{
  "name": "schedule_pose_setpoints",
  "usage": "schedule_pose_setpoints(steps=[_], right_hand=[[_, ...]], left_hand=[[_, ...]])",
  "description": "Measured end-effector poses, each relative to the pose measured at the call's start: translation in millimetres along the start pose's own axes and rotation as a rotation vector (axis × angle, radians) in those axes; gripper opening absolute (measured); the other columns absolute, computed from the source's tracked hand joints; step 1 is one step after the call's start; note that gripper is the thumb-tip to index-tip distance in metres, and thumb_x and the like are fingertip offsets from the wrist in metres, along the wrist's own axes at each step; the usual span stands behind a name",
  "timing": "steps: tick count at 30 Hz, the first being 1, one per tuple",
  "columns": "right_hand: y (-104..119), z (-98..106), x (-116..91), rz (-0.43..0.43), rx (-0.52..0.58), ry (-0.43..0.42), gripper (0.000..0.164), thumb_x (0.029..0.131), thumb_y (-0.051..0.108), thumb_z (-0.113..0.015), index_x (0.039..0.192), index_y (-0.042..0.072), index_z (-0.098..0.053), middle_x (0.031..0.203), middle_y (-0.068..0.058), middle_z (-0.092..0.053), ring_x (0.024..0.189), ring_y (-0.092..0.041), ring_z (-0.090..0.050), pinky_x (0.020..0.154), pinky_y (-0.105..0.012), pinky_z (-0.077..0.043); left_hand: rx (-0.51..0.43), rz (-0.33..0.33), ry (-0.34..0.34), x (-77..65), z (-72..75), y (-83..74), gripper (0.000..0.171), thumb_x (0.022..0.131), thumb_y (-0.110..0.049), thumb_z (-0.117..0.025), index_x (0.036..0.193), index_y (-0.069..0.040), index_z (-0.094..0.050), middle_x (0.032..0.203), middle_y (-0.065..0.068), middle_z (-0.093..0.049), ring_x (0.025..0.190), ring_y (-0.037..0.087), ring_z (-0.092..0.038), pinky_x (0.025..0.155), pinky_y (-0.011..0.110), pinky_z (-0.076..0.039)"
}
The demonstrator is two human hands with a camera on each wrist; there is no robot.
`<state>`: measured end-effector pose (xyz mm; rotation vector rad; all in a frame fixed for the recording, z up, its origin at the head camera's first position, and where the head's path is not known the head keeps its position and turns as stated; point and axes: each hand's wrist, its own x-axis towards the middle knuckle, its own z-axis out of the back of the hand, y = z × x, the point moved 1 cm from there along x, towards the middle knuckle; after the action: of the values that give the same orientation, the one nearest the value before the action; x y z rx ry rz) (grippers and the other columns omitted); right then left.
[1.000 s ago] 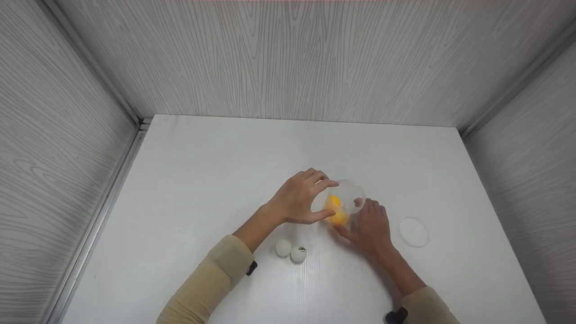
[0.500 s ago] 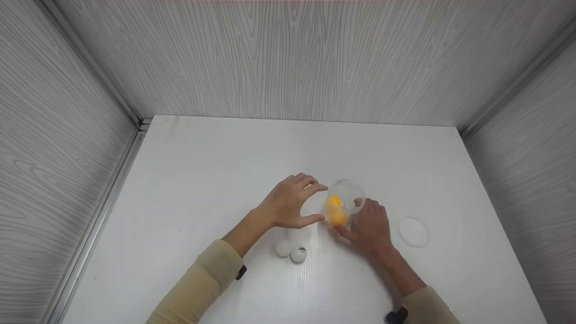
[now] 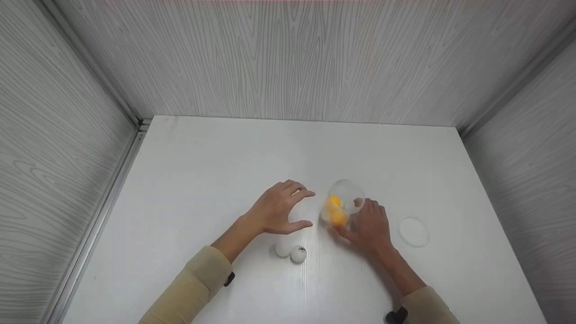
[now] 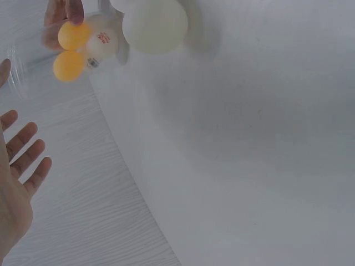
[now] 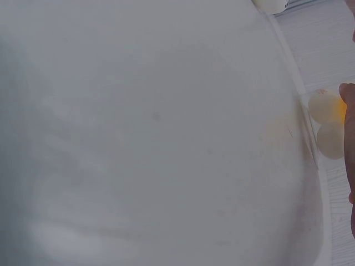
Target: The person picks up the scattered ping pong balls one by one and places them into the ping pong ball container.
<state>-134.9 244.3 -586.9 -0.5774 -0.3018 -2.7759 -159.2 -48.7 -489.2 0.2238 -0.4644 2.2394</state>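
Note:
My right hand (image 3: 372, 225) grips a clear plastic jar (image 3: 347, 191) on the table, its thumb and fingers curled round the side. Two orange ping-pong balls (image 3: 338, 218) sit in the jar's lower part, and the left wrist view also shows white balls (image 4: 102, 44) in there. To the left of the jar, my left hand (image 3: 278, 207) hovers with fingers spread and nothing in them. Two white ping-pong balls (image 3: 298, 254) lie side by side on the table, just below that hand. In the right wrist view only part of a finger (image 5: 349, 138) shows.
A round, translucent lid or ring (image 3: 414, 232) lies flat on the white table (image 3: 216, 153), right of my right hand. Grey wood-grain panels (image 3: 279, 63) enclose the table at the back and both sides.
My left hand has drawn back from the jar, moving left and slightly toward me. The right hand, the jar and the two loose white balls have stayed put.

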Motion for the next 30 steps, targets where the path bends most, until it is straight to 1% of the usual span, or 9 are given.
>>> schedule_pose_setpoints(steps=[3,10,17,21,25,30], right_hand=[[0,1,0,0.005,-0.001,-0.001,0.087,0.078,0.072,-0.073,0.118,-0.004,-0.064,0.099,-0.018,-0.064,0.096,-0.036,-0.063,0.084,-0.049,-0.053],[1,2,0,0.002,-0.018,0.02,0.088,0.078,0.073,-0.072,0.118,-0.005,-0.064,0.102,-0.018,-0.065,0.099,-0.037,-0.062,0.085,-0.049,-0.052],[0,1,-1,-0.037,0.045,0.031,0.087,0.077,0.071,-0.074,0.121,-0.003,-0.063,0.103,-0.017,-0.064,0.102,-0.037,-0.062,0.09,-0.048,-0.051],[0,0,-2,-0.027,0.036,0.028,0.089,0.076,0.072,-0.073,0.12,-0.004,-0.063,0.102,-0.017,-0.064,0.099,-0.037,-0.061,0.088,-0.048,-0.051],[0,0,-1,-0.013,0.023,0.026,0.09,0.077,0.074,-0.073,0.117,-0.006,-0.064,0.103,-0.017,-0.064,0.099,-0.036,-0.061,0.087,-0.047,-0.05],[0,0,0,-0.009,0.023,0.025,0.09,0.077,0.074,-0.073,0.115,-0.007,-0.066,0.105,-0.017,-0.065,0.1,-0.036,-0.062,0.087,-0.048,-0.05]], left_hand=[[0.01,0.009,0.003,-6.1,-2.1,3.0,0.061,0.091,-0.057,-0.073,0.138,-0.019,-0.066,0.128,0.001,-0.069,0.123,0.02,-0.064,0.103,0.039,-0.057],[0.009,0.011,-0.02,-20.1,-3.5,6.7,0.061,0.09,-0.056,-0.075,0.137,-0.019,-0.066,0.128,0.001,-0.069,0.123,0.02,-0.064,0.103,0.039,-0.056],[0.015,0.02,-0.015,-33.6,-6.6,8.7,0.063,0.09,-0.058,-0.074,0.138,-0.017,-0.066,0.128,0.002,-0.069,0.124,0.022,-0.063,0.104,0.04,-0.055],[0.01,0.026,-0.008,-40.3,-9.2,10.1,0.065,0.089,-0.058,-0.075,0.138,-0.016,-0.066,0.127,0.002,-0.069,0.123,0.022,-0.063,0.103,0.041,-0.055],[0.002,0.043,0.006,-46.2,-11.9,11.7,0.067,0.088,-0.057,-0.077,0.139,-0.016,-0.065,0.127,0.003,-0.069,0.123,0.022,-0.063,0.104,0.041,-0.055],[0.0,0.072,0.051,-53.3,-16.6,12.5,0.07,0.087,-0.058,-0.076,0.142,-0.017,-0.063,0.129,0.003,-0.068,0.125,0.022,-0.062,0.106,0.042,-0.054]])
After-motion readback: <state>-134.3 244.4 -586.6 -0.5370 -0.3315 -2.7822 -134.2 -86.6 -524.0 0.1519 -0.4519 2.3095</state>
